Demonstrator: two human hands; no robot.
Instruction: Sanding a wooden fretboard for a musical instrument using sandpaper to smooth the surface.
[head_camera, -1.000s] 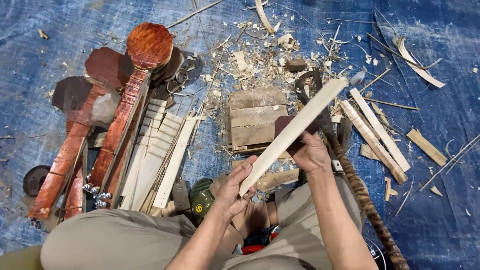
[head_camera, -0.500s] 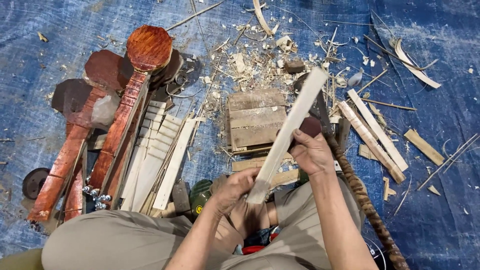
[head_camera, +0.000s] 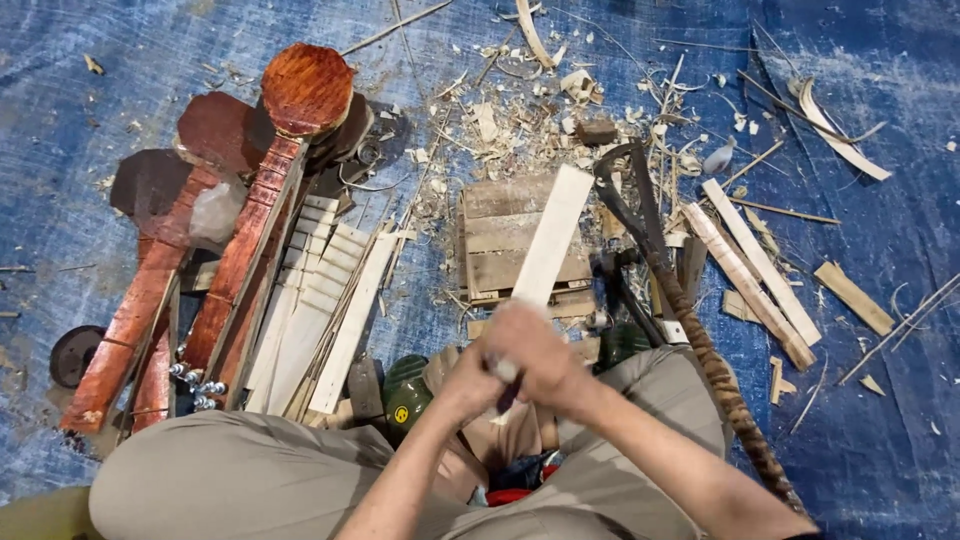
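I am looking down at my two hands, which are meeting together just above my lap. The left hand (head_camera: 475, 375) and the right hand (head_camera: 545, 355) are both closing around the near end of a pale wooden slat (head_camera: 553, 240), so they are clamped on it and touching each other. The picture is blurred there, so I cannot tell how the single fingers are lying. Both forearms are coming in from the near edge and pointing toward the far side, the right one from the near right, the left one from the middle.

The slat is leaning away from me, and its far end is lying over a small block of old boards (head_camera: 505, 240) on the blue tarp (head_camera: 120, 90). Around the block, wood shavings (head_camera: 520, 120) are lying thick on the far side. To the right of the slat a dark curved blade with a wrapped handle (head_camera: 690, 310) is resting on the tarp, and further right more pale strips (head_camera: 755, 265) are lying. On the left, red-brown carved wooden pieces (head_camera: 270, 190) and light flat slats (head_camera: 330, 300) are stacked. A green round tool (head_camera: 405, 395) is sitting near my left knee.
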